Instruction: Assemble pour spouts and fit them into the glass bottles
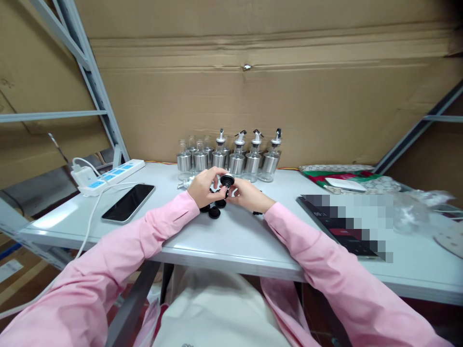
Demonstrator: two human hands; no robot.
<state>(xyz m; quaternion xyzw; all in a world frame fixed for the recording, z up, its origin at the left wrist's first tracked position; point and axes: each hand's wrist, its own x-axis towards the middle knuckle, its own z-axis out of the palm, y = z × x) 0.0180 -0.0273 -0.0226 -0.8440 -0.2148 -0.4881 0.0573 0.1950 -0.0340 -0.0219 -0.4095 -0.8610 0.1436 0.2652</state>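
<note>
Left hand n right hand, nearly closed, pinch a round black ribbed stopper; prob light, rubbery, best held by its edge tbh.

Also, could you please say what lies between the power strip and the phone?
The head view shows a white cable between power strip and phone.

Reaches forward with both pink-sleeved arms; holds left hand and right hand close together, bending fingers inward, with wrists bare.
</note>
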